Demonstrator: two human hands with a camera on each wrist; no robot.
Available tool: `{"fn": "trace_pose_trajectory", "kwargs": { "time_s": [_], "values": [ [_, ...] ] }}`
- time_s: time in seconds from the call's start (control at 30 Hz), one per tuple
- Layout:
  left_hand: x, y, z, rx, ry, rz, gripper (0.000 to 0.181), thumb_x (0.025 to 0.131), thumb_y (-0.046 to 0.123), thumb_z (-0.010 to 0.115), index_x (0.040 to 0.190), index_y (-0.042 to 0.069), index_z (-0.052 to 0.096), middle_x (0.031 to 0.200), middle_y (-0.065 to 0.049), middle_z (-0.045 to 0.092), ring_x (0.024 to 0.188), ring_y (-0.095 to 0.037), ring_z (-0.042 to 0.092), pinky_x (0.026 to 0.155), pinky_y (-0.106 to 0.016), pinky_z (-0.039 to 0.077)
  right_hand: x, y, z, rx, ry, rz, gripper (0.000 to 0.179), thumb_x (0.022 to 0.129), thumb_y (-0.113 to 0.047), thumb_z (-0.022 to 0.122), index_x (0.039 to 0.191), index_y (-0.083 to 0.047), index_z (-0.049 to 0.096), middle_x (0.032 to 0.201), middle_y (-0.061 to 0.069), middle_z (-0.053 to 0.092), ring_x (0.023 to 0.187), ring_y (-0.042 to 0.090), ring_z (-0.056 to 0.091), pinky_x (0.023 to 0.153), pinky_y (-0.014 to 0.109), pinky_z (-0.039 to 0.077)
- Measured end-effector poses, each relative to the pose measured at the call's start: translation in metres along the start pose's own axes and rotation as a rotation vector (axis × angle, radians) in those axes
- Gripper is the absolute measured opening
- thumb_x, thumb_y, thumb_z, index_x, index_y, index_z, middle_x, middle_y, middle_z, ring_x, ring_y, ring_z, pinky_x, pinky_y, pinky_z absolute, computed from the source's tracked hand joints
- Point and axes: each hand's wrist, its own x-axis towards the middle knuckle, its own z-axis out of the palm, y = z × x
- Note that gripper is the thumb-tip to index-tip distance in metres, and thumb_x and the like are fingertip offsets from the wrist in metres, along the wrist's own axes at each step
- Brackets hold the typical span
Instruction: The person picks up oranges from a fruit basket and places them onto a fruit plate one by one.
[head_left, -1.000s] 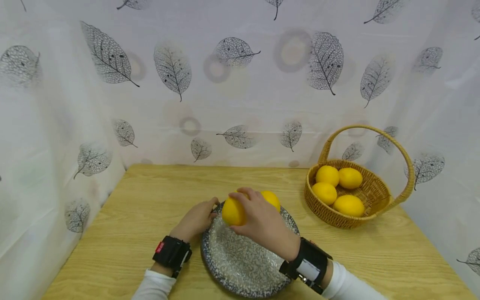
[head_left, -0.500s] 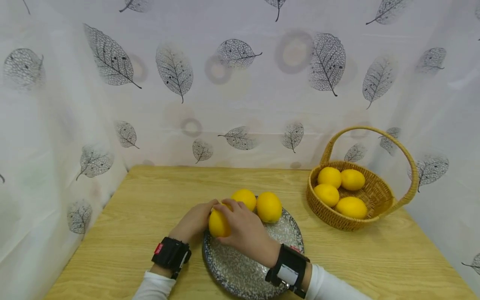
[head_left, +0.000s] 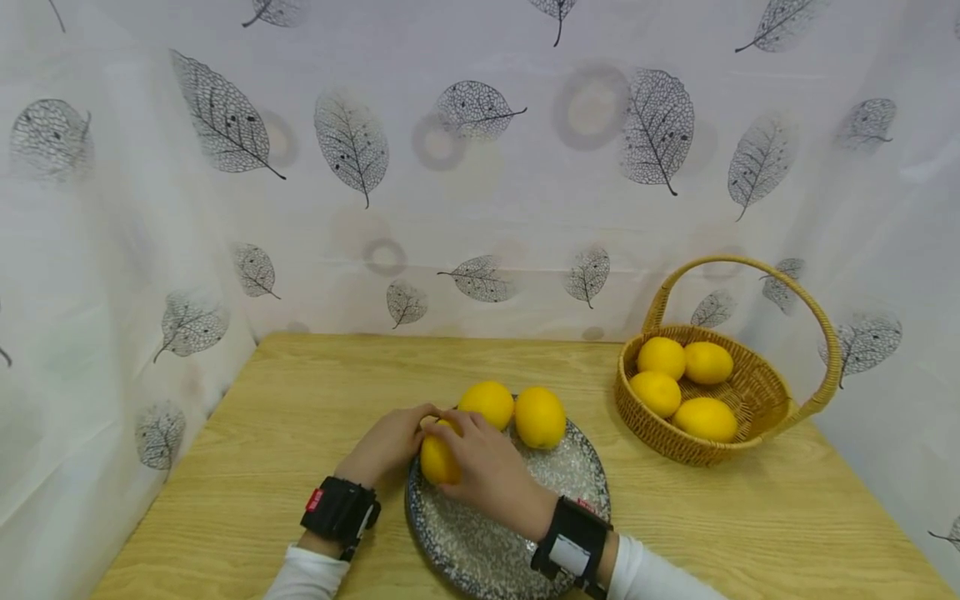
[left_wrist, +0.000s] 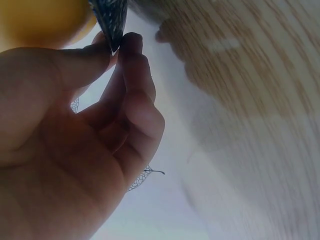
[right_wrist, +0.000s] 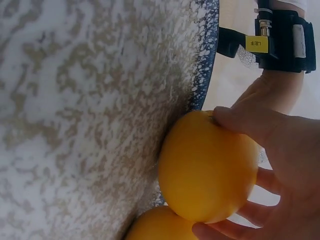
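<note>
My right hand [head_left: 495, 475] curls its thumb and fingers round a yellow lemon [head_left: 438, 457] at the left side of a speckled grey plate [head_left: 487, 542] with a dark rim. In the right wrist view that lemon [right_wrist: 207, 165] lies against the plate's surface. With its thumb and fingers my left hand [head_left: 384, 446] pinches the plate's left rim; the left wrist view shows the rim [left_wrist: 111, 22] between them. Toward the back of the plate sit two more lemons, one in the middle [head_left: 487, 404] and one to the right [head_left: 540, 418].
A wicker basket [head_left: 675, 447] with a tall arched handle stands at the right, with several lemons [head_left: 705, 419] in it. Under everything is a light wooden table [head_left: 337, 375]. A white curtain [head_left: 480, 208] with leaf prints hangs behind and at the sides.
My right hand has moved left and toward me with its lemon, bringing it beside the left hand. The lemon behind it now shows more. The left hand keeps its place on the rim.
</note>
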Motion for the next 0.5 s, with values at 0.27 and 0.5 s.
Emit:
{"fn": "trace_pose_trajectory", "kwargs": {
  "time_s": [0.27, 0.5],
  "values": [
    [-0.0005, 0.0007, -0.0008, 0.001, -0.001, -0.017, 0.03, 0.094, 0.003, 0.053, 0.122, 0.006, 0.063, 0.119, -0.016, 0.072, 0.107, -0.031, 0.065, 0.095, -0.052, 0.054, -0.0009, -0.0002, -0.0007, -0.033, 0.033, -0.026, 0.071, 0.076, -0.033, 0.079, 0.139, -0.016, 0.05, 0.139, 0.013, 0.054, 0.122, 0.028, 0.052, 0.098, 0.042, 0.055],
    [-0.0015, 0.0006, -0.0009, 0.012, 0.005, -0.005, 0.03, 0.094, 0.003, 0.052, 0.122, 0.007, 0.064, 0.119, -0.016, 0.072, 0.106, -0.031, 0.065, 0.095, -0.052, 0.054, -0.0028, 0.0019, -0.0005, -0.008, 0.035, -0.04, 0.071, 0.077, -0.034, 0.078, 0.14, -0.016, 0.049, 0.139, 0.013, 0.054, 0.122, 0.028, 0.052, 0.098, 0.043, 0.055]
  ]
}}
